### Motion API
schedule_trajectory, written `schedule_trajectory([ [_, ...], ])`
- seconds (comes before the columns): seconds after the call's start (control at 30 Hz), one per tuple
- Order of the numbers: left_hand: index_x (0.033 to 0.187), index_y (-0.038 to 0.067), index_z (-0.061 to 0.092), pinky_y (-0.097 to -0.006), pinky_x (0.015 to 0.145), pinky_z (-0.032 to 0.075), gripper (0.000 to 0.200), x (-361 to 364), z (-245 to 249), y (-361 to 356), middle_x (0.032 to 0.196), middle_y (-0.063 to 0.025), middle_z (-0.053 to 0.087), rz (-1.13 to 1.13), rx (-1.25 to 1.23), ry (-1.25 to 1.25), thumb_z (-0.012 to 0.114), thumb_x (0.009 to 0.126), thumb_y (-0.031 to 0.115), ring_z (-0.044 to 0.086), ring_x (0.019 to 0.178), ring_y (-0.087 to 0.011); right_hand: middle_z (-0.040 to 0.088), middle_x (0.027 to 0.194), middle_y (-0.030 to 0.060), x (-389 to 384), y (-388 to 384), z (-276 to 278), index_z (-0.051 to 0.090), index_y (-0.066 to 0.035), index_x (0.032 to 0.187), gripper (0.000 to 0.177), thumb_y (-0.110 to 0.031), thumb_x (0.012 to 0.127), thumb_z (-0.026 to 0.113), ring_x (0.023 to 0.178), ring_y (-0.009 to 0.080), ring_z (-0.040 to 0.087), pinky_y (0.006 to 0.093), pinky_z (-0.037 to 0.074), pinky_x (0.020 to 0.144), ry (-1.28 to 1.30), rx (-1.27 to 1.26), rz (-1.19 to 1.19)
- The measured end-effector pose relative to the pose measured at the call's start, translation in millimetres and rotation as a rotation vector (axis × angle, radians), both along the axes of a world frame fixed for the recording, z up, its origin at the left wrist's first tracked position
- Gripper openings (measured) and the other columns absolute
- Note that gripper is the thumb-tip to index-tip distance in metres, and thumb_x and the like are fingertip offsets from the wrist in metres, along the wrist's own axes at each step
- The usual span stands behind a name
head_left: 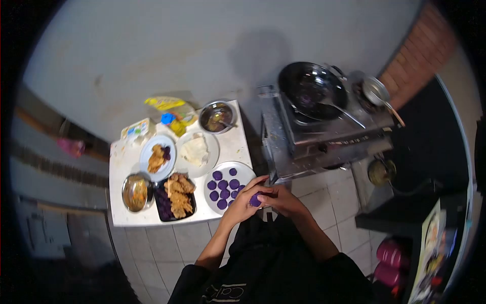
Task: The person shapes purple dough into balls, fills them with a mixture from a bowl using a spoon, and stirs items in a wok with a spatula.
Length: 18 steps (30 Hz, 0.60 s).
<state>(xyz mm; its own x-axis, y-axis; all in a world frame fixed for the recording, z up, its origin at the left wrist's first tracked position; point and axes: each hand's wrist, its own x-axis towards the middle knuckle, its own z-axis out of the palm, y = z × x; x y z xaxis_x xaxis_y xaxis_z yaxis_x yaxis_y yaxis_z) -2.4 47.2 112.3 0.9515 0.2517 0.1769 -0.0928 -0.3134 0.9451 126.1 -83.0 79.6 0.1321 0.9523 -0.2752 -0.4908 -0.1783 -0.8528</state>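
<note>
A purple dough ball (255, 200) sits between my two hands, in front of my body at the table's right front corner. My left hand (242, 203) curls round it from the left side. From the right, my right hand (281, 201) presses its fingers against the ball. Just beyond my left hand is a round white plate (208, 177) bearing several similar purple balls (223, 185); my left hand covers part of its near right side.
Left on the white table (121, 215) are a black tray (163, 215) of fried pieces, a metal bowl (126, 188), more plates and an oil bottle (177, 126). A black wok (291, 83) with a metal spatula (349, 115) rests on the stove (314, 134), right.
</note>
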Motion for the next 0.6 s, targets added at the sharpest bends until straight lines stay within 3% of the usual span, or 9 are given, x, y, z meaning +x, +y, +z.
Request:
schedule_trajectory([
  [0.07,0.115,0.006,0.065,-0.0394,0.101,0.045,0.038,3,3,0,0.137,-0.0164,0.051,-0.091,0.043,-0.017,0.072,0.079,0.001,0.051,0.128,-0.0342,0.070,0.100,0.0053,-15,-15,6,0.067,0.003,0.116,0.037,-0.023,0.091,0.070,0.095,0.0113,0.063,0.0270,0.047,0.088,-0.036,-0.025,-0.152],
  [0.17,0.114,0.007,0.066,-0.0399,0.101,0.045,0.038,10,9,-11,0.131,-0.0157,0.054,-0.210,-0.020,0.012,0.077,0.077,0.006,0.052,0.125,-0.0332,0.070,0.100,0.0048,-36,-36,25,0.068,0.002,0.115,0.037,-0.024,0.089,0.073,0.096,0.0114,0.063,0.0267,0.048,0.087,0.156,-0.029,-0.392],
  [0.2,0.107,0.007,0.066,-0.0397,0.099,0.046,0.036,13,13,-17,0.125,-0.0141,0.056,-0.229,-0.040,-0.020,0.080,0.074,0.009,0.054,0.121,-0.0320,0.070,0.099,0.0049,-40,-43,26,0.069,0.001,0.112,0.033,-0.021,0.088,0.075,0.096,0.0108,0.063,0.0264,0.050,0.082,0.126,-0.021,-0.455],
  [0.3,0.102,0.005,0.064,-0.0397,0.096,0.047,0.032,21,11,-27,0.124,-0.0131,0.057,-0.356,0.059,-0.114,0.080,0.074,0.009,0.056,0.118,-0.0318,0.070,0.096,0.0045,-51,-68,24,0.070,0.002,0.107,0.029,-0.018,0.087,0.076,0.092,0.0098,0.063,0.0263,0.049,0.079,0.096,-0.029,-0.562],
  [0.33,0.094,0.003,0.060,-0.0404,0.093,0.048,0.028,23,12,-32,0.122,-0.0140,0.058,-0.377,0.054,-0.112,0.080,0.074,0.008,0.058,0.114,-0.0331,0.070,0.095,0.0042,-57,-73,26,0.071,0.001,0.105,0.028,-0.018,0.086,0.077,0.090,0.0097,0.062,0.0264,0.048,0.078,0.106,-0.047,-0.608],
  [0.6,0.088,0.001,0.052,-0.0411,0.086,0.050,0.025,46,6,-61,0.119,-0.0183,0.057,-0.681,-0.026,-0.162,0.074,0.076,0.003,0.059,0.108,-0.0371,0.068,0.096,0.0044,-77,-109,34,0.071,0.000,0.100,0.022,-0.013,0.083,0.078,0.091,0.0118,0.060,0.0287,0.046,0.084,0.055,-0.118,-0.841],
])
